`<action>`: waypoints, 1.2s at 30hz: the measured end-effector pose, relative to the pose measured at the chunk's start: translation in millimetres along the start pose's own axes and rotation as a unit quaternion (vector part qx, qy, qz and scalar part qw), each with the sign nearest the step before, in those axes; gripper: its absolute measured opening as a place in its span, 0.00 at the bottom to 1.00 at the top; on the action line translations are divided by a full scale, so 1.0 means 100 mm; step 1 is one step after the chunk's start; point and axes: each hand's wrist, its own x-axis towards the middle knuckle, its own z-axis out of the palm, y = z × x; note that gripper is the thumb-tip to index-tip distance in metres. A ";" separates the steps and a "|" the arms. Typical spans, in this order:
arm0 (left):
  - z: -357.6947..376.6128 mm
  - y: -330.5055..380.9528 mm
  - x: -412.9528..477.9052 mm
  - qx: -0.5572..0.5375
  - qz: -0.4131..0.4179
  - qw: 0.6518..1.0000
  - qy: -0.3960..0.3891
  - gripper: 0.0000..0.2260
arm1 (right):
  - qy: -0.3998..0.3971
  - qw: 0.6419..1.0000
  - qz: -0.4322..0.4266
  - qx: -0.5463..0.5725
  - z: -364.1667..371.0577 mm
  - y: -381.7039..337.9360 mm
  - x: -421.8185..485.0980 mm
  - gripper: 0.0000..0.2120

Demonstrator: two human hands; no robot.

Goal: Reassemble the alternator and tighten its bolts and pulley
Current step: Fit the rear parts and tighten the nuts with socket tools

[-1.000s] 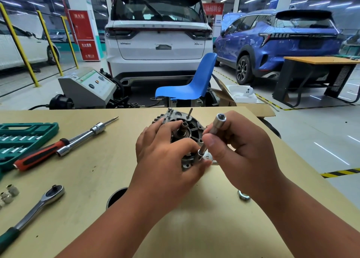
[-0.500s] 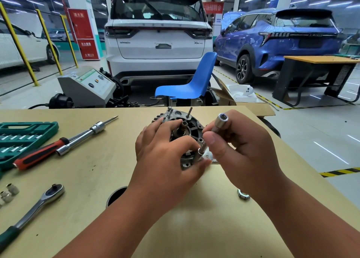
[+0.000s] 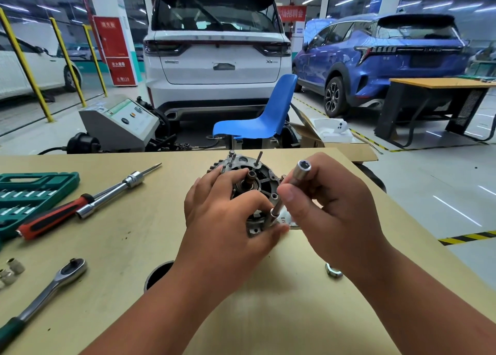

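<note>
Tan workbench (image 3: 134, 260) carries the alternator (image 3: 255, 180) at its middle, my left hand (image 3: 222, 228) curled over its near side. My right hand (image 3: 330, 220) pinches a long socket (image 3: 300, 172), tilted up and rightward; its lower tip seems seated on the alternator's near rim.

Car repair workshop: parked cars (image 3: 217, 57), workbench (image 3: 134, 247) with socket set (image 3: 29, 193), ratchet (image 3: 45, 293).

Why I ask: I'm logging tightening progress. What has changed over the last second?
Nothing visibly changed. The right hand still pinches the socket tool, its tip at the near rim of the alternator; the left hand still grips it. Ratchet and screwdriver lie unmoved.
</note>
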 end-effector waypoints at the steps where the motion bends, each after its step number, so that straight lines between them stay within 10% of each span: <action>1: 0.00 0.00 0.00 -0.002 0.000 1.000 0.004 0.16 | 0.001 1.000 0.002 0.000 0.00 0.00 0.00 0.07; 36: -0.01 0.02 0.00 -0.011 0.003 1.000 0.010 0.11 | 0.002 1.000 0.001 0.022 -0.01 0.00 0.00 0.06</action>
